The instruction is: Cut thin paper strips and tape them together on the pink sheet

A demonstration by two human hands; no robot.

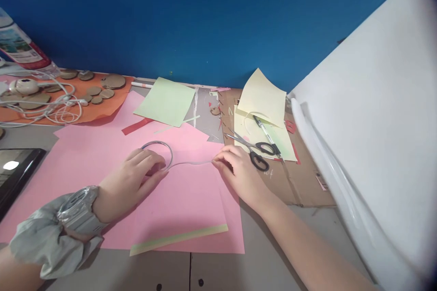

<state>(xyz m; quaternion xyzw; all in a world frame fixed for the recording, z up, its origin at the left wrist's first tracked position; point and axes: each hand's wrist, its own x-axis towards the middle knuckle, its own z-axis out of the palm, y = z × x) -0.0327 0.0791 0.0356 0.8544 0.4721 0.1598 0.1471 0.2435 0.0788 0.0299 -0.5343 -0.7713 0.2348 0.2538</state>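
Note:
A thin grey strip (pixel 191 163), one end curled into a ring, stretches between my hands; I cannot tell its material. My left hand (pixel 129 179), with a watch and a grey-green scrunchie at the wrist, pinches it by the ring. At the strip's far end, thumb and fingertips of my right hand (pixel 241 173) are pressed together on it. Both hands are low over pink paper (pixel 184 200). Black-handled scissors (pixel 251 145) lie just beyond my right hand, blades pointing left. A narrow yellow-green paper strip (pixel 180 239) lies along the pink paper's near edge.
Pale green paper (pixel 165 102), a red strip (pixel 136 126), yellow sheets (pixel 262 93) and a pen (pixel 268 134) lie behind my hands. Left are cardboard discs (pixel 114 81), white earphones (pixel 51 107), a bottle (pixel 23 47) and a black device (pixel 20 168). A white panel (pixel 382 77) stands right, a blue wall (pixel 205 18) behind.

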